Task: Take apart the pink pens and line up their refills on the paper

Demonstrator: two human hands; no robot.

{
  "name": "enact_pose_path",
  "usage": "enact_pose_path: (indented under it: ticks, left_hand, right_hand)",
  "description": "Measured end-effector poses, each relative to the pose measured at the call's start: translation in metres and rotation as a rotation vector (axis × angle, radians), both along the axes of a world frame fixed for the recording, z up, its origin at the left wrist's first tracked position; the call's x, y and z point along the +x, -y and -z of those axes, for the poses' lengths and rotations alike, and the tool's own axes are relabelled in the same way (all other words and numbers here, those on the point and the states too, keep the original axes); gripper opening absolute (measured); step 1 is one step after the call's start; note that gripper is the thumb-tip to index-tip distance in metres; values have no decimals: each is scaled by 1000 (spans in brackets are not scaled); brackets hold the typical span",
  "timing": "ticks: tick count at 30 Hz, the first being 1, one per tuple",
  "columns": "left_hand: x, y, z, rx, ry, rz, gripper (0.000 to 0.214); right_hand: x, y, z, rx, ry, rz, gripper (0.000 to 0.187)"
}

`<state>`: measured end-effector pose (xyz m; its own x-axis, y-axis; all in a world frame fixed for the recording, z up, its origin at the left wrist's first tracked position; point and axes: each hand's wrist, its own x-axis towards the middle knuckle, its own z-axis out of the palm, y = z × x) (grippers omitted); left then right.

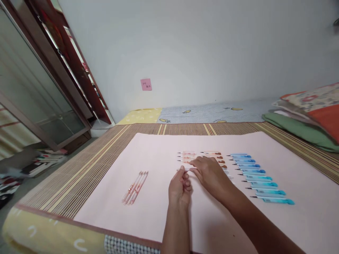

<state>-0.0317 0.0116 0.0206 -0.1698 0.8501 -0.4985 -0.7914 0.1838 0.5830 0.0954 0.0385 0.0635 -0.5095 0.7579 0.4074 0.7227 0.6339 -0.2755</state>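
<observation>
My left hand (180, 186) is pinched on the near end of a pale pink pen (185, 169) lying on a pink sheet (159, 208). My right hand (209, 173) reaches across with its fingertips on the same pen, just below a short row of pink pens (186, 156). To the right of those lies a row of orange-brown pens (213, 155), partly hidden under my right hand. Further right runs a diagonal row of several blue pens (254, 176). A small bundle of pink pens (135, 187) lies apart on the sheet's left.
The sheet lies on a striped woven mat (87, 162) over a bed. Folded bedding and a green cloth (304, 120) are piled at the right. A glass-door cabinet (39, 88) and stacked books (42, 162) stand at the left. A pink note (146, 84) sticks to the wall.
</observation>
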Motion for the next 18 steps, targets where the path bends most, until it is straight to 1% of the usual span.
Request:
enact_pose_path:
  ticks: [2, 4, 6, 9, 12, 14, 16, 18]
  left_hand:
    - [0, 0, 0, -4, -9, -19, 46]
    - [-2, 0, 2, 0, -14, -42, 46]
    - [-3, 0, 3, 4, -10, -63, 44]
    - [-5, 0, 4, 0, 0, -91, 40]
    - [-6, 0, 3, -4, 10, -102, 37]
    - [-5, 0, 2, -5, 17, -100, 36]
    - [-3, 0, 2, -7, 20, -92, 34]
    - [0, -1, 2, -10, 19, -76, 33]
  right_hand:
    - [0, -5, -4, -72, 109, 21, 22]
    - [3, -7, -6, -124, 141, 43, 25]
    - [11, -8, -7, -173, 148, 84, 21]
    - [33, -10, -3, -239, 144, 172, 16]
    - [53, -14, 3, -313, 43, 203, 10]
    - [55, -15, 7, -331, -73, 177, 13]
    - [46, -14, 12, -316, -178, 126, 21]
    - [30, -10, 17, -311, -235, 91, 24]
